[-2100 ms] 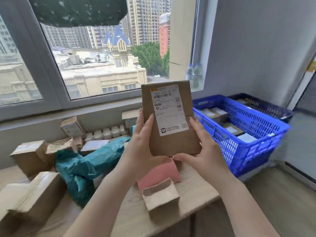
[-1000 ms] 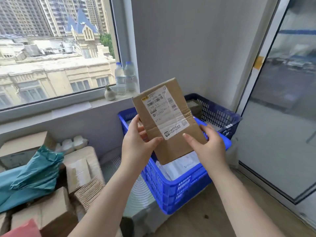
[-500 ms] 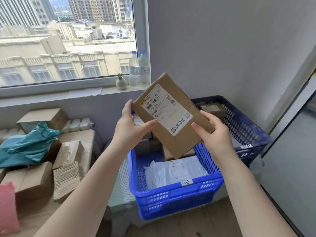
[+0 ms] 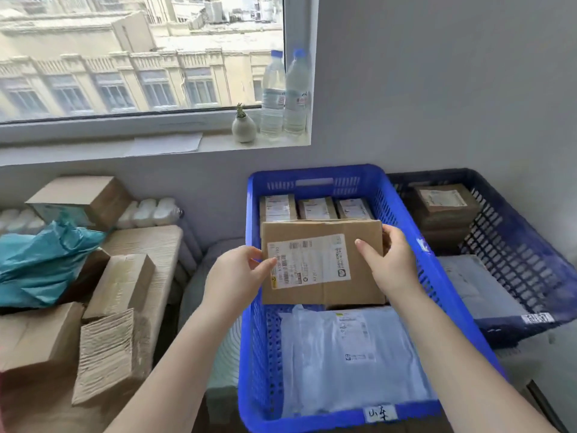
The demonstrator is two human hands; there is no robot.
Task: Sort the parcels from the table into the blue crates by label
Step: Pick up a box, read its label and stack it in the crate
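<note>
Both hands hold a cardboard parcel flat at mid-frame over the bright blue crate. The left hand pinches its left edge; the right hand grips its right end.

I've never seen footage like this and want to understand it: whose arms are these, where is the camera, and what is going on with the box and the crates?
There is no machine here. A person wears a wide-angle camera on the head, so you look forward and down along their own bare arms. This is the only view.

Both hands hold one flat cardboard parcel with its white label facing up: the left hand pinches its left edge, the right hand grips its right side. They hold it over the bright blue crate, which already contains small boxes at the far end and white plastic mailers near the front. A darker blue crate beside it on the right holds other parcels.

On the left, cardboard boxes and a teal bag are piled. Two water bottles stand on the windowsill.
</note>
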